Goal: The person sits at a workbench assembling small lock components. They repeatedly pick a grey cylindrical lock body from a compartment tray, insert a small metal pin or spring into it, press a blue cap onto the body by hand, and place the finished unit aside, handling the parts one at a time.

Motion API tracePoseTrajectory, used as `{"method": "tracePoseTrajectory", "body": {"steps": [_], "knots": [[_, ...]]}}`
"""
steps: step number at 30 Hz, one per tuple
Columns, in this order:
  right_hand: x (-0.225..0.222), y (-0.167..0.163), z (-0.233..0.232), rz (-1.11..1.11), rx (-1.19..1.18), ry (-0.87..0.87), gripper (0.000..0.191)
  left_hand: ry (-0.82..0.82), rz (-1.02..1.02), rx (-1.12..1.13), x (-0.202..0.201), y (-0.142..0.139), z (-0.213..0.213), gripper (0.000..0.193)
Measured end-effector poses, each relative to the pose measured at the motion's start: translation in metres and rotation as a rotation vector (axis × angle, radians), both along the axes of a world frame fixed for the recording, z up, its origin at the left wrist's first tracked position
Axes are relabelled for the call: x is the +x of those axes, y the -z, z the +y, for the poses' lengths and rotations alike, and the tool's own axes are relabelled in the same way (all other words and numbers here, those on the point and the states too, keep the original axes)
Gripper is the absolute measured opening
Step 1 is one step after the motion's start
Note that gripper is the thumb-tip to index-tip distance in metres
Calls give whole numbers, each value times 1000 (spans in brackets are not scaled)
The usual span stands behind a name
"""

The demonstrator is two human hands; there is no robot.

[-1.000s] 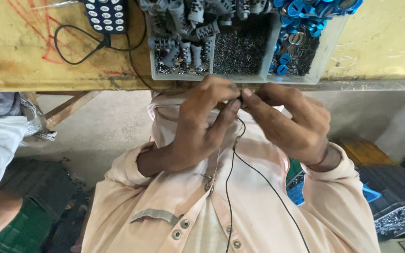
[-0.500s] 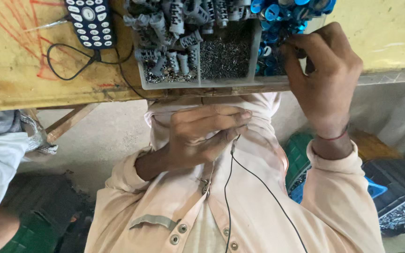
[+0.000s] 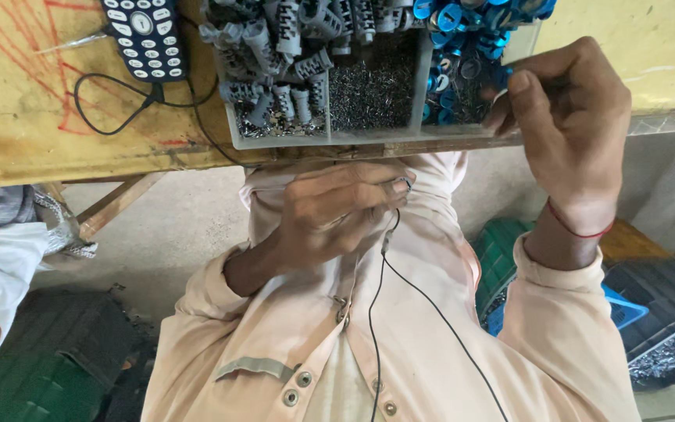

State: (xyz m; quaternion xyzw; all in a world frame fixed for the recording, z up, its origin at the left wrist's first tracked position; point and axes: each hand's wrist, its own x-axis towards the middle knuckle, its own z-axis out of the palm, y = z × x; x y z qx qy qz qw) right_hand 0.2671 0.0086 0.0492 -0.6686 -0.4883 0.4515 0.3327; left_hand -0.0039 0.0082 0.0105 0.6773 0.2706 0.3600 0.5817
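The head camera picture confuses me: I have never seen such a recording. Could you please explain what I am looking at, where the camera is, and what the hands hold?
The camera sits on a person's head and looks down, so the body appears upside down, with the yellow workbench at the top. Both bare hands belong to this person. The left hand is closed near the chest around something small; I cannot tell what. The right hand reaches to the divided tray, at the compartment of blue rings. The other compartments hold grey ribbed plastic parts and tiny dark metal pieces. A dark keypad phone with a black cable lies beside it.
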Motion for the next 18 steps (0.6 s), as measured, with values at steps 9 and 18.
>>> {"method": "tracePoseTrajectory", "body": {"steps": [9, 18], "knots": [[-20, -17, -28, 542, -320, -151, 15, 49, 229, 495, 0, -1, 6, 27], [-22, 3, -39, 758, -398, -153, 12, 67, 235, 684, -4, -4, 18, 14]]}}
